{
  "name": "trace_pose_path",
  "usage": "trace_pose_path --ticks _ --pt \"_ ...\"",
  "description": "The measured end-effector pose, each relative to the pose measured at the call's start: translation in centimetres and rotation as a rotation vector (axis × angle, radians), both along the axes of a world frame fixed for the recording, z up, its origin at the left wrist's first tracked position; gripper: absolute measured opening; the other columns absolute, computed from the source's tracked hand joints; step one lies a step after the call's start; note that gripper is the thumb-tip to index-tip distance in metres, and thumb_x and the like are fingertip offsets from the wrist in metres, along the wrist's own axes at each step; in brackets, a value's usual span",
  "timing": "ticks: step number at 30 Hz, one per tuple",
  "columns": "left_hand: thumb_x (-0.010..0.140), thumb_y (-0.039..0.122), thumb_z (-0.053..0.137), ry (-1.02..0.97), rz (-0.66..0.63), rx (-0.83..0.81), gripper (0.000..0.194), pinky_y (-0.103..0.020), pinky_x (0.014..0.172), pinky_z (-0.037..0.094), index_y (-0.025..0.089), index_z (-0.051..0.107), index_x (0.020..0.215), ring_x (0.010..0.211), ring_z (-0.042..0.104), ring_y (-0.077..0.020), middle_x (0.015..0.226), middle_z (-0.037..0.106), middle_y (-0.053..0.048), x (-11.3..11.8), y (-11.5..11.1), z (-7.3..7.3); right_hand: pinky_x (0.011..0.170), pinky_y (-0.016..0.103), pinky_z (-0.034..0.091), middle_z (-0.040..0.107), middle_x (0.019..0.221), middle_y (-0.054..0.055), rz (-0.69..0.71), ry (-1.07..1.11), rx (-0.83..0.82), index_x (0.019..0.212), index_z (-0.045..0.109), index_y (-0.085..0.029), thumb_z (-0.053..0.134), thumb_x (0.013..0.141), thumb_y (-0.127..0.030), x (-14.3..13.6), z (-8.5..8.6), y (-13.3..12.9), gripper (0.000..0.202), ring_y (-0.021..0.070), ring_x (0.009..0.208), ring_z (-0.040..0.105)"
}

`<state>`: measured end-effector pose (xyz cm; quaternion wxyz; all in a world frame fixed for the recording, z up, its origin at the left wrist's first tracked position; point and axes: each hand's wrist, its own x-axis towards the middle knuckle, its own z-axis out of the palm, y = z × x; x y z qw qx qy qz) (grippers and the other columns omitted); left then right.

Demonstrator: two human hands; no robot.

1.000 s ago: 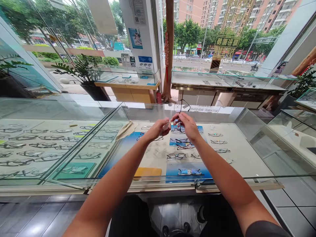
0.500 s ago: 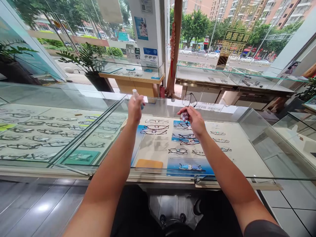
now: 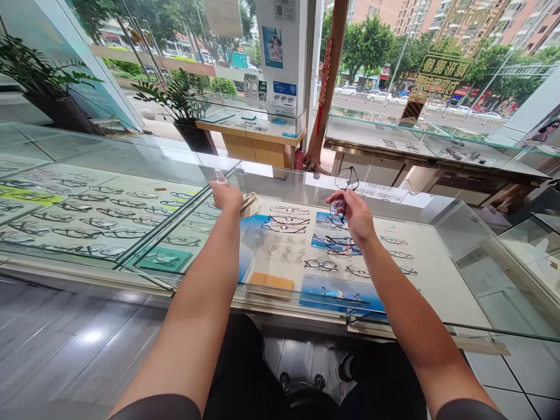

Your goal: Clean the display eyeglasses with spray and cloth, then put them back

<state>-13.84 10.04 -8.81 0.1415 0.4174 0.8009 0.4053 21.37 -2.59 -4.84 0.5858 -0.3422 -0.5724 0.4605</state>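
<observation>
My left hand [image 3: 226,196] is closed around a small spray bottle [image 3: 220,175], whose pale top sticks up above the fingers. Just to the right of that hand lies a beige cloth [image 3: 250,205] on the glass counter. Dark-framed eyeglasses [image 3: 347,177] are held upright on end in my right hand [image 3: 356,213], the fingers pinching them near the lower lens. Below both hands, under the glass, several pairs of glasses rest in rows, among them a round dark pair [image 3: 321,265].
The glass display counter [image 3: 459,256] spans the view. Inside it are an orange-yellow cloth [image 3: 270,284] and a green card [image 3: 164,258]. Beyond stand another showcase [image 3: 258,140], a potted plant [image 3: 192,134] and a wooden trunk [image 3: 328,87].
My left hand has moved left and down with the spray bottle, and the beige cloth now shows beside it. My right hand still holds the eyeglasses. The whole view has shifted slightly.
</observation>
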Motion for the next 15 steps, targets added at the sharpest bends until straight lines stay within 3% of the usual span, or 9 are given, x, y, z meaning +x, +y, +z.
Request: trace_pose_path --ticks 4,7,8,10,12,15 --pt "0.102 0.014 0.051 -0.047 0.179 0.028 0.052 -0.060 0.123 0.040 0.012 0.033 0.151 0.151 0.053 -0.0395 0.159 0.052 -0.031 1.0 -0.5 0.7 0.070 0.031 0.048 0.079 0.102 0.007 0.010 0.026 0.003 0.096 0.075 -0.025 0.067 0.101 -0.061 0.0 0.1 -0.1 0.037 0.0177 0.085 0.063" --pt "0.097 0.020 0.064 0.121 0.314 0.228 0.065 -0.058 0.126 0.037 0.013 0.034 0.154 0.158 0.040 -0.0415 0.169 0.037 -0.030 2.3 -1.7 2.4 0.069 0.032 0.048 0.079 0.102 0.007 0.007 0.015 0.003 0.096 0.075 -0.025 0.067 0.101 -0.061 0.0 0.2 -0.2 0.037 0.0177 0.084 0.063" --pt "0.098 0.021 0.064 0.194 0.278 0.302 0.060 -0.057 0.126 0.039 0.014 0.039 0.151 0.157 0.042 -0.0411 0.166 0.040 -0.028 2.6 -2.1 3.1 0.070 0.032 0.048 0.079 0.102 0.007 0.005 0.010 0.004 0.096 0.075 -0.025 0.067 0.101 -0.061 0.0 0.2 -0.2 0.037 0.0177 0.084 0.063" --pt "0.099 0.020 0.063 0.291 0.086 0.357 0.043 -0.054 0.123 0.045 0.018 0.051 0.140 0.147 0.053 -0.0388 0.154 0.053 -0.023 2.9 -2.6 4.0 0.070 0.032 0.048 0.079 0.102 0.007 0.005 0.002 0.007 0.096 0.075 -0.025 0.066 0.102 -0.060 0.0 0.2 -0.2 0.036 0.0178 0.085 0.063" --pt "0.095 0.021 0.070 0.312 -0.099 0.242 0.035 -0.054 0.120 0.050 0.019 0.059 0.128 0.138 0.061 -0.0396 0.144 0.060 -0.022 2.8 -2.6 4.2 0.071 0.033 0.049 0.079 0.102 0.007 0.004 -0.005 0.008 0.096 0.075 -0.026 0.066 0.102 -0.061 0.1 0.1 -0.2 0.037 0.0181 0.085 0.063" --pt "0.078 0.022 0.088 0.235 -0.181 -0.036 0.043 -0.061 0.117 0.051 0.018 0.063 0.113 0.141 0.060 -0.0494 0.142 0.062 -0.027 2.2 -1.8 3.2 0.070 0.033 0.049 0.079 0.102 0.007 0.000 -0.008 0.003 0.095 0.075 -0.026 0.066 0.101 -0.062 0.1 0.1 -0.2 0.037 0.0184 0.085 0.063"
